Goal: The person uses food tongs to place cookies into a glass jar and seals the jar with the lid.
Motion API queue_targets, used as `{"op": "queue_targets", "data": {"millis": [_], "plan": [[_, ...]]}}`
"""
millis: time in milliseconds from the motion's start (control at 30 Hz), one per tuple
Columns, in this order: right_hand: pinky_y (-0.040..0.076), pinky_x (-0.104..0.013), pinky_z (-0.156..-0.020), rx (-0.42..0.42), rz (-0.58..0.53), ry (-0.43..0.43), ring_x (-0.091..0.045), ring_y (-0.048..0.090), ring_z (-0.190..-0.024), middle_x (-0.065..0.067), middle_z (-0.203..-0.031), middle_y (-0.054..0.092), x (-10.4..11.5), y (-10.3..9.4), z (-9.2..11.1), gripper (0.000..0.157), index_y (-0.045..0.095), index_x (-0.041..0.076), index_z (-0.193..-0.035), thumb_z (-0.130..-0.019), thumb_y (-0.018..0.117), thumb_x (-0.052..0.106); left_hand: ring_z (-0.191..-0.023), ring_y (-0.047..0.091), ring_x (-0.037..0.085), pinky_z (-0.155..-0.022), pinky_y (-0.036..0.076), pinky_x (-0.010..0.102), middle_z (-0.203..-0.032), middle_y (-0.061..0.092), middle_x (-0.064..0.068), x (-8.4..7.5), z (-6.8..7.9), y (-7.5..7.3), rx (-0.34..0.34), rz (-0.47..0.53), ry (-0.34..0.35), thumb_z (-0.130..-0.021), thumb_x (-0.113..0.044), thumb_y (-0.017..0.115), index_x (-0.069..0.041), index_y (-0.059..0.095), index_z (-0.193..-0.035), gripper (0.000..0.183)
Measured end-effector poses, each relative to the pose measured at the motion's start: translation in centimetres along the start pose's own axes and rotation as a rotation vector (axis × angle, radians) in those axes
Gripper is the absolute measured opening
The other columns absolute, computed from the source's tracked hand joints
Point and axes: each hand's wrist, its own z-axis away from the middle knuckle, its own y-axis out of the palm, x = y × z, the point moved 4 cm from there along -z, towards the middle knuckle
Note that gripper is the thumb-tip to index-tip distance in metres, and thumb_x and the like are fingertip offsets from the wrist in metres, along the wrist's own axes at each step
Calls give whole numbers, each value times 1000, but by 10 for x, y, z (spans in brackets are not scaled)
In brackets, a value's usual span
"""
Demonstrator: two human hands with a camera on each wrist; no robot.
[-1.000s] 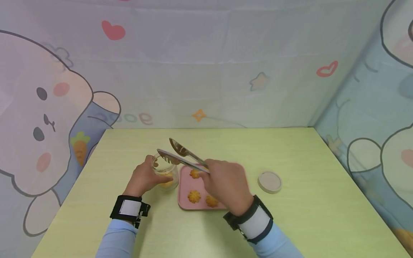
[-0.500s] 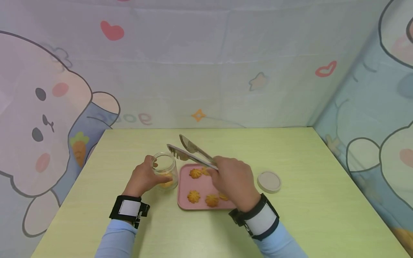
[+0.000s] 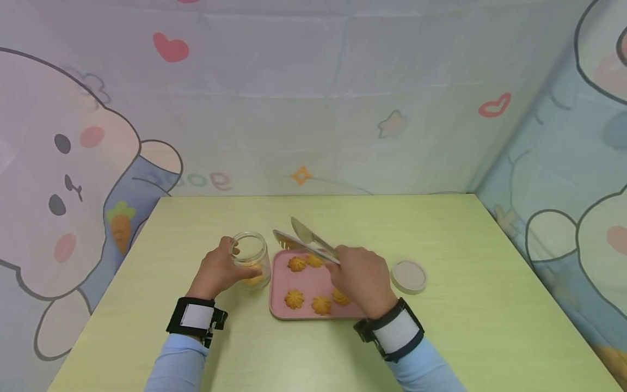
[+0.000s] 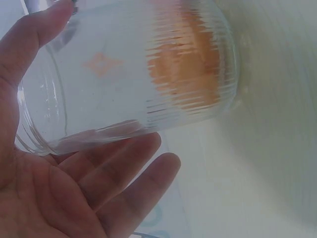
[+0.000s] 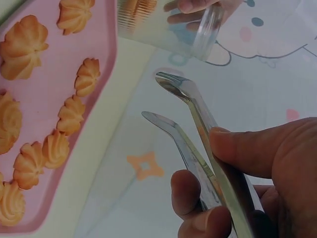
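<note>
My left hand [image 3: 220, 269] grips a clear glass jar [image 3: 264, 265] near its rim, thumb on one side and fingers on the other. The jar stands upright and uncapped on the table; orange-yellow cookies [image 4: 185, 64] show at its bottom in the left wrist view. My right hand [image 3: 361, 277] holds metal tongs [image 3: 302, 231], whose two tips are apart with nothing between them. The tongs hover over the back of a pink tray [image 3: 308, 283], right of the jar. Several flower-shaped cookies [image 3: 294, 299] lie on it, and my right hand hides its right part.
A round, pale lid [image 3: 409, 276] lies flat on the table to the right of the tray. The light yellow-green table [image 3: 465, 326] ends at a cartoon-printed cloth [image 3: 333, 109] behind.
My right hand has moved right with the tongs, from over the jar's mouth to over the tray's back edge. My left hand and the jar have stayed in place.
</note>
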Motion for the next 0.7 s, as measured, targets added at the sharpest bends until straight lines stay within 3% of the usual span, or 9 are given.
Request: {"op": "queue_targets", "data": {"millis": [67,167,300,400,700], "plan": [[35,-29,-35,28,-7,14,-16,48,-47,-2,-62,61,-2,6,0,13,71,13,-85,-83,70,26,-96,59,37,-75,51,49,-121,60,30,0,0,0,1,0,-1,-66,-45,82,6,41,-126,89],[38,-29,-35,56,-21,32,-15,51,-51,-3,-73,66,-5,14,-1,22,73,17,-102,-82,72,26,-96,59,37,-75,51,49,-121,60,30,0,0,0,0,0,3,-66,-44,82,7,42,-125,88],[37,-28,-33,100,-12,59,-15,50,-48,-3,-66,62,-9,23,0,16,71,12,-88,-81,73,27,-96,59,37,-75,51,49,-121,60,31,-1,1,-1,-2,-1,11,-66,-43,82,7,42,-125,87],[36,-30,-33,136,3,74,-16,49,-46,-2,-59,57,-10,29,2,20,62,12,-74,-83,71,28,-95,60,37,-74,51,48,-122,60,31,-1,1,0,-1,1,13,-66,-42,83,7,41,-125,87],[40,-30,-35,175,66,68,-17,48,-46,-2,-57,54,-11,42,6,25,61,10,-75,-83,71,32,-96,59,37,-74,51,49,-121,60,31,-1,1,0,4,3,9,-67,-41,82,7,41,-126,87]]}}
